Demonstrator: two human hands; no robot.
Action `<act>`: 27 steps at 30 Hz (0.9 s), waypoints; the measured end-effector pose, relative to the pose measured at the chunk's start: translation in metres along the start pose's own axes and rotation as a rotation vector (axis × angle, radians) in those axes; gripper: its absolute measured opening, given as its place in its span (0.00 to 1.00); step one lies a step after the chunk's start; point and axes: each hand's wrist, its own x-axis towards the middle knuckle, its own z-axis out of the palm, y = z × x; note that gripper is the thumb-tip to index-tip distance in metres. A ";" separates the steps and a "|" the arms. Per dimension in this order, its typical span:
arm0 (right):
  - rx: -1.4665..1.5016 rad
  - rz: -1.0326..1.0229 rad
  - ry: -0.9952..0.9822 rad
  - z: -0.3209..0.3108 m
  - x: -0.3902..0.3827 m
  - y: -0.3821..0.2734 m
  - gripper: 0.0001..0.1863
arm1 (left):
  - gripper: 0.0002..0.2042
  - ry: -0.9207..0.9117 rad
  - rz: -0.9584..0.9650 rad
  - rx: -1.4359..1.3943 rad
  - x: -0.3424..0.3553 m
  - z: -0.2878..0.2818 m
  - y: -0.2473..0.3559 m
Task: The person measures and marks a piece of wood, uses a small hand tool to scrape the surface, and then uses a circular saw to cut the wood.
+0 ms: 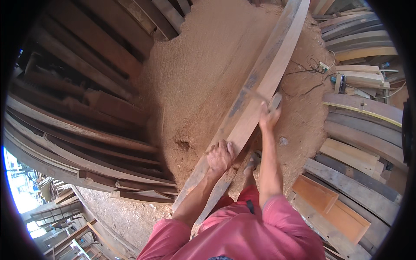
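A long wooden beam [256, 113] runs diagonally from the lower left to the far right, with one pale face and one darker, stained face. My left hand [220, 156] is closed on its near part, the fingers curled over the wood. Farther along, my right hand [269, 117] grips what looks like a try square [274, 102] at the beam's right edge. Its thin blade lies across the pale face and is somewhat blurred. Below my left hand, part of a second timber [215, 195] shows under the beam.
Brown sawdust [208, 73] covers the floor. Stacked dark boards [86, 117] line the left side. On the right lie piled planks [364, 117], orange-brown panels [331, 208] and a cable [313, 69]. My foot [252, 161] stands close to the beam.
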 end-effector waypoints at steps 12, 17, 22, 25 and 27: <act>-0.036 0.392 -0.126 -0.004 0.060 -0.016 0.38 | 0.18 -0.326 -0.140 -0.063 0.044 -0.014 0.025; -0.036 0.162 -0.039 0.014 0.013 0.014 0.32 | 0.20 -0.089 -0.059 -0.003 0.086 0.025 0.077; -0.006 0.027 0.014 0.013 0.087 0.035 0.31 | 0.20 -0.005 -0.011 0.083 0.087 0.038 0.089; 0.097 0.179 -0.034 0.019 0.134 0.029 0.31 | 0.20 -0.031 -0.032 0.088 0.093 0.032 0.093; 0.091 0.215 -0.089 0.018 0.146 0.026 0.32 | 0.20 -0.066 -0.068 0.093 0.095 0.033 0.090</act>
